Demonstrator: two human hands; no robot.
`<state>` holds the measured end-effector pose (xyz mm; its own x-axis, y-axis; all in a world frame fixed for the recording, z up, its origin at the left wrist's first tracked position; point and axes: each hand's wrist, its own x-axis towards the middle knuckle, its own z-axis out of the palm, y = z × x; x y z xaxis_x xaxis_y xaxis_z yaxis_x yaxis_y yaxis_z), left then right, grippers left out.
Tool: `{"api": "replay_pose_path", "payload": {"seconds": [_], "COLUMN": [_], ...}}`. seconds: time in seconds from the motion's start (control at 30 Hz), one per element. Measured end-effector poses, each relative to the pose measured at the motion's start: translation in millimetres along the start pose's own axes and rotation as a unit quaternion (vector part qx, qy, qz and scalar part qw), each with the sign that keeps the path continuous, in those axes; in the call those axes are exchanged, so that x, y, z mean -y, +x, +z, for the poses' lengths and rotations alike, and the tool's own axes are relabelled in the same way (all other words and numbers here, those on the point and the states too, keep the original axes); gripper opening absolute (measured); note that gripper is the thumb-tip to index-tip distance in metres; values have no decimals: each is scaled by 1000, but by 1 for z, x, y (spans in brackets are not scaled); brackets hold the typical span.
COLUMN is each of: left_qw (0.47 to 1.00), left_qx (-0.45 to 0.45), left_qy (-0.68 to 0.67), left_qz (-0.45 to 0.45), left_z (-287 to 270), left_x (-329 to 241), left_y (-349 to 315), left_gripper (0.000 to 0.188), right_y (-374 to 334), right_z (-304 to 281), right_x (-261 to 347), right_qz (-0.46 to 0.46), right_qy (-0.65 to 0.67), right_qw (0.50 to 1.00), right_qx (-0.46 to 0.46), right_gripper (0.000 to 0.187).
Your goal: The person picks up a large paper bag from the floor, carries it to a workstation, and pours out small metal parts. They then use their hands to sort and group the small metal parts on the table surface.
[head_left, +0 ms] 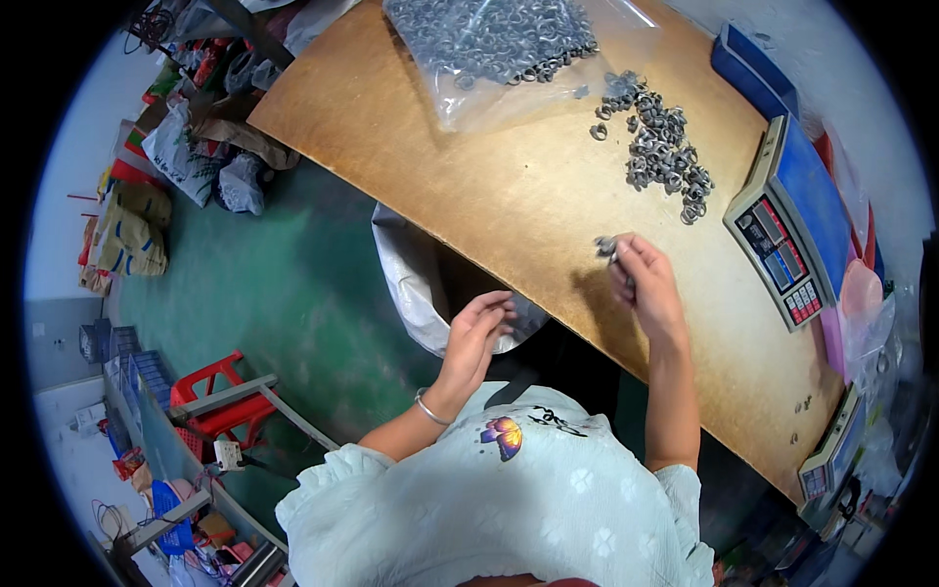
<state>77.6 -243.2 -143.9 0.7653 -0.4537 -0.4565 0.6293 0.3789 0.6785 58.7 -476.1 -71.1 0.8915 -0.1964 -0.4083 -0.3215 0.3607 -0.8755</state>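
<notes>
My right hand point(646, 279) is closed over the table, pinching a few small grey metal rings point(605, 247) that stick out past the fingertips. Loosely bent and with nothing visible in it, my left hand point(477, 338) hovers just off the table's near edge. Below that hand is the mouth of a white sack point(401, 269); its inside is dark. A loose pile of the same metal rings point(665, 147) lies on the table beyond my right hand. Farther back, a clear plastic bag point(489, 44) holds a great many more.
The brown table point(469, 186) runs diagonally. On its right stands a digital scale point(782, 230), with a blue tray point(753, 73) behind it and a second scale point(831, 445) nearer. A red stool point(220, 391) and filled bags point(181, 147) stand on the green floor to the left.
</notes>
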Motion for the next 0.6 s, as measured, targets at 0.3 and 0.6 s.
{"api": "replay_pose_path", "payload": {"seconds": [0.3,0.6], "left_qw": [976,970], "left_qx": [143,-229], "left_qy": [-119,-22], "left_qz": [-114,-80], "left_z": [10,-54], "left_x": [-26,27], "left_y": [9,51], "left_gripper": [31,49], "right_y": [-22,21], "right_z": [69,-74], "right_x": [-31,10], "right_qz": [-238,-242], "right_qy": [-327,-544], "right_qw": [907,726], "right_qx": [114,-343], "right_gripper": [16,25]}}
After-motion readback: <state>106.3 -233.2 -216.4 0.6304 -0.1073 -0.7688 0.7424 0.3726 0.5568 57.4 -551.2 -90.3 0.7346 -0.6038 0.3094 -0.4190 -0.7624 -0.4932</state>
